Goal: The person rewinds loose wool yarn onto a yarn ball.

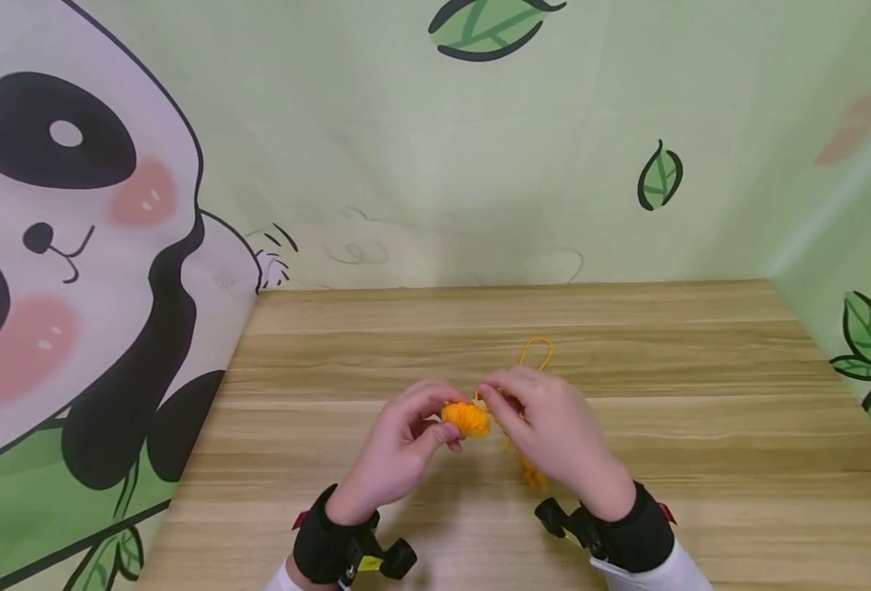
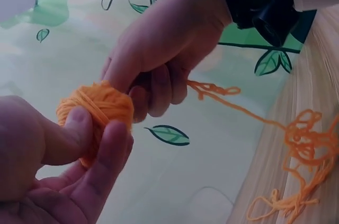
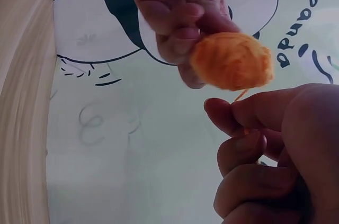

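Note:
A small ball of orange yarn (image 1: 466,419) is held between the thumb and fingers of my left hand (image 1: 398,443) above the table. Close on its right, my right hand (image 1: 553,423) pinches the yarn strand (image 3: 241,96) between thumb and forefinger, and the strand runs up to the ball. In the left wrist view the wound ball (image 2: 98,110) shows its wrapped threads. From the right hand more yarn trails down to a loose tangle (image 2: 312,139) on the wood, partly hidden under that hand in the head view.
The wooden table (image 1: 317,345) spreads under both hands, with a loop of yarn (image 1: 537,341) beyond the right hand. A printed panda backdrop (image 1: 376,164) rises behind the table's far edge. Black wrist straps with cameras (image 1: 339,538) sit on both wrists.

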### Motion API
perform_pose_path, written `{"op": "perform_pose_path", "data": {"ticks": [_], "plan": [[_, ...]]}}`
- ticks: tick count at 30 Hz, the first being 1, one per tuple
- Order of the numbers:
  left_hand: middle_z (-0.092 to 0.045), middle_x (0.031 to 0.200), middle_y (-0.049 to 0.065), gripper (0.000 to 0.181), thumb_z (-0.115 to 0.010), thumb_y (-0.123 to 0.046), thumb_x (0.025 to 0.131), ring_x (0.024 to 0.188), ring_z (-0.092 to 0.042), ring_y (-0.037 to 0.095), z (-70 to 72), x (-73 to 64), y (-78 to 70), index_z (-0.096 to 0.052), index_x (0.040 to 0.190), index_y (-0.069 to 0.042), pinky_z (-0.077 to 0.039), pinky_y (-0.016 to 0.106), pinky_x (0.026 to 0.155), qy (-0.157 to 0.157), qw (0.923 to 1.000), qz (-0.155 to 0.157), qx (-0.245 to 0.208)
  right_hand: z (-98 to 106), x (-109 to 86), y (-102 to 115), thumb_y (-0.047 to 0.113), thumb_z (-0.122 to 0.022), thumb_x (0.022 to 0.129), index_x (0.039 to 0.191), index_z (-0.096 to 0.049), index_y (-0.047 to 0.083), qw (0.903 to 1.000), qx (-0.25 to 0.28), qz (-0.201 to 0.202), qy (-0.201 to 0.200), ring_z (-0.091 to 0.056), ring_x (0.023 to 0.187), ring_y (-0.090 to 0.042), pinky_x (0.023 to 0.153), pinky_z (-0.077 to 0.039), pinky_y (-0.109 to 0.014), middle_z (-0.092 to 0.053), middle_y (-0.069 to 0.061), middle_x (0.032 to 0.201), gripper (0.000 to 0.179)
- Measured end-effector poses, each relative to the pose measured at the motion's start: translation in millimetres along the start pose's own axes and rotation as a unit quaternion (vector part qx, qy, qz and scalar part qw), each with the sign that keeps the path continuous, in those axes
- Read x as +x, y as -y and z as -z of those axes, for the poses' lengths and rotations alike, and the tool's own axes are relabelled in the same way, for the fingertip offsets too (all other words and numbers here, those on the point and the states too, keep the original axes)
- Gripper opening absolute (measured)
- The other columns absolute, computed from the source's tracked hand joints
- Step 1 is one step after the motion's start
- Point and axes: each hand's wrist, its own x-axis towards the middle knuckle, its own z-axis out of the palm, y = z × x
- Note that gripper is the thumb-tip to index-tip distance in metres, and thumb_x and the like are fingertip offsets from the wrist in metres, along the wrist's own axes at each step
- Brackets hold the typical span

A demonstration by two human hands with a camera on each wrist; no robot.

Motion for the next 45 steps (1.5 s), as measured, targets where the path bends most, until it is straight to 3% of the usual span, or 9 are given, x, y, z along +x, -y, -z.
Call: {"op": "perform_pose_path", "data": {"ticks": [6,12,18,23,28,31,35,40,45], "plan": [[-0.064,0.107,0.020,0.031,-0.061,0.003,0.095,0.079,-0.065,0.030,3.1,-2.0,9.1,-0.057,0.125,-0.002,-0.061,0.037,0.071,-0.012,0.9941,0.024,-0.105,-6,1.2,-3,0.027,-0.059,0.100,0.104,-0.074,0.020,0.9988,0.018,-0.024,0.039,-0.052,0.068,-0.006,0.058,-0.050,-0.028,-0.069,0.009,0.093,0.017],[-0.059,0.116,0.022,0.034,-0.063,-0.003,0.096,0.087,-0.064,0.029,6.6,0.0,10.2,-0.053,0.127,0.006,-0.060,0.032,0.078,-0.095,0.9808,0.031,-0.168,-18,1.2,3,0.029,-0.055,0.101,0.097,-0.070,0.029,0.9943,0.019,-0.017,0.103,-0.047,0.059,-0.004,0.051,-0.042,-0.024,-0.054,0.016,0.069,0.015],[-0.059,0.113,0.021,0.031,-0.066,-0.001,0.093,0.083,-0.065,0.030,10.1,3.6,15.4,-0.054,0.121,0.005,-0.060,0.031,0.076,-0.165,0.9747,0.032,-0.147,-20,-1.9,14,0.023,-0.056,0.097,0.074,-0.053,0.029,0.9876,0.005,0.035,0.153,-0.038,0.049,-0.002,0.047,-0.025,-0.019,-0.033,0.015,0.055,0.024],[-0.064,0.101,0.018,0.030,-0.070,-0.002,0.090,0.069,-0.062,0.024,10.5,4.6,14.3,-0.058,0.117,-0.002,-0.057,0.022,0.062,-0.183,0.9793,0.054,-0.068,-11,-4.6,21,0.016,-0.059,0.091,0.070,-0.050,0.028,0.9902,0.029,0.069,0.118,-0.035,0.049,-0.002,0.047,-0.022,-0.018,-0.031,0.014,0.057,0.025],[-0.064,0.098,0.012,0.029,-0.071,0.005,0.085,0.064,-0.053,0.020,5.8,3.8,-2.7,-0.064,0.111,-0.002,-0.046,0.017,0.054,-0.173,0.9824,0.040,0.059,0,-6.0,22,0.013,-0.060,0.091,0.078,-0.060,0.024,0.9940,0.059,0.081,0.043,-0.038,0.053,-0.002,0.047,-0.028,-0.018,-0.040,0.014,0.063,0.018],[-0.064,0.096,0.011,0.027,-0.071,0.008,0.081,0.062,-0.052,0.021,3.3,3.1,-13.0,-0.065,0.106,0.000,-0.046,0.018,0.053,-0.149,0.9839,0.025,0.095,2,-5.4,19,0.014,-0.060,0.092,0.082,-0.065,0.021,0.9958,0.050,0.077,0.002,-0.043,0.058,-0.003,0.047,-0.036,-0.020,-0.049,0.012,0.068,0.013],[-0.064,0.094,0.009,0.025,-0.071,0.009,0.080,0.063,-0.054,0.021,2.2,2.6,-20.7,-0.066,0.102,0.001,-0.048,0.020,0.053,-0.119,0.9861,0.021,0.114,3,-3.8,15,0.019,-0.061,0.093,0.087,-0.071,0.017,0.9970,0.027,0.065,-0.032,-0.049,0.062,-0.003,0.048,-0.044,-0.023,-0.062,0.009,0.079,0.012],[-0.063,0.094,0.008,0.025,-0.071,0.009,0.078,0.065,-0.054,0.019,2.5,1.6,-21.7,-0.067,0.100,-0.001,-0.047,0.021,0.053,-0.093,0.9883,0.014,0.120,3,-2.2,14,0.020,-0.062,0.094,0.093,-0.074,0.014,0.9975,0.013,0.054,-0.043,-0.050,0.061,-0.005,0.046,-0.045,-0.023,-0.066,0.007,0.086,0.013],[-0.063,0.097,0.005,0.029,-0.071,0.007,0.078,0.066,-0.055,0.017,5.0,-0.3,-1.6,-0.067,0.102,-0.007,-0.049,0.022,0.053,-0.073,0.9906,0.003,0.116,2,-2.2,12,0.019,-0.063,0.094,0.092,-0.073,0.015,0.9981,0.001,0.042,-0.045,-0.049,0.058,-0.006,0.045,-0.043,-0.023,-0.065,0.007,0.083,0.011]]}}
